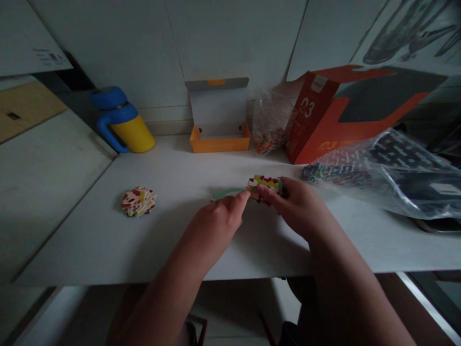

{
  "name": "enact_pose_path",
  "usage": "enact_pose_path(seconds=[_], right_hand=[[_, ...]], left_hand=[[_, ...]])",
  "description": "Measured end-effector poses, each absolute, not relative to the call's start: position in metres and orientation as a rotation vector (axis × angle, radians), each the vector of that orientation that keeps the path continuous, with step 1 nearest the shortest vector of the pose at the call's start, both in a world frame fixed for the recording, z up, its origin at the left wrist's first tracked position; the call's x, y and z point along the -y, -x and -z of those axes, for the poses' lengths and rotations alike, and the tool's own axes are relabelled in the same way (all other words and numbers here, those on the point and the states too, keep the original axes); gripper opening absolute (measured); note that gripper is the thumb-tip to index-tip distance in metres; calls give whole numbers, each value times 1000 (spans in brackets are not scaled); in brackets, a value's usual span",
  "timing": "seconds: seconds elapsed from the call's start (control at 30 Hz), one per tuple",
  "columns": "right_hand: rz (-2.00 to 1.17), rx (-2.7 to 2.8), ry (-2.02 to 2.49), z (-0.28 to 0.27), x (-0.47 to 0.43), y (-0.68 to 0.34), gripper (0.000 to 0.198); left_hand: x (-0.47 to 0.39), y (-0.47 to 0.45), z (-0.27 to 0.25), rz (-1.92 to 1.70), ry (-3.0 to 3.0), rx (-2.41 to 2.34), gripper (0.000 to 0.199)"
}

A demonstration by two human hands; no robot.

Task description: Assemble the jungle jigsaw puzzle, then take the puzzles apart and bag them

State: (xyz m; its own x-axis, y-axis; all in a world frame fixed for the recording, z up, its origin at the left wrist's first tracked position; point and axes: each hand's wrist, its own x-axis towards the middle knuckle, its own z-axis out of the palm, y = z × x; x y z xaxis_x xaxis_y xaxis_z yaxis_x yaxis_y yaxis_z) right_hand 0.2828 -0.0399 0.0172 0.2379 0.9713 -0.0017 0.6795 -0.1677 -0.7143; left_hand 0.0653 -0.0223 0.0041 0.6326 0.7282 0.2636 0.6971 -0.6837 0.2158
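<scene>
Over the middle of the white table, my right hand [291, 199] is closed around a small stack of colourful puzzle pieces [268, 182], thumb on the near side. From the left, my left hand [223, 214] meets the stack, its fingers curled and a fingertip at the stack's left edge. Its thumb is hidden. A pale green flat piece [227, 193] shows just beyond the left knuckles; whether that hand touches it is unclear. Farther left, a loose pile of red, cream and yellow puzzle pieces [139, 201] lies on the table.
An open orange box [220, 145] stands at the back. Beside it are a clear bag of small pieces [271, 137] and a big red-orange box [313, 113]. Plastic packaging [406, 173] covers the right side. A blue and yellow jug [133, 132] stands back left.
</scene>
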Motion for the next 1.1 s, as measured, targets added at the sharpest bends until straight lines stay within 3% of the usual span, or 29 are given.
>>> enact_pose_path(seconds=[0.2, 0.37, 0.63, 0.73, 0.9, 1.1], right_hand=[[-935, 1389, 1544, -17, 43, -288, 55], [-1205, 1473, 1305, -22, 45, -284, 47], [-1386, 1436, 1231, -24, 48, -283, 41], [-1406, 1414, 1202, -24, 48, -284, 42], [-1264, 1352, 1238, -22, 46, -286, 46], [-1312, 1500, 1160, -26, 50, -278, 44]], left_hand=[[20, -55, -17, -855, -2134, -1283, 45], [22, -53, -17, -954, -1641, -1024, 44], [24, -52, -14, -910, -1546, -913, 49], [20, -50, -11, -909, -1616, -913, 48], [9, -47, -6, -941, -1632, -1039, 26], [13, -51, -7, -978, -1337, -1006, 35]])
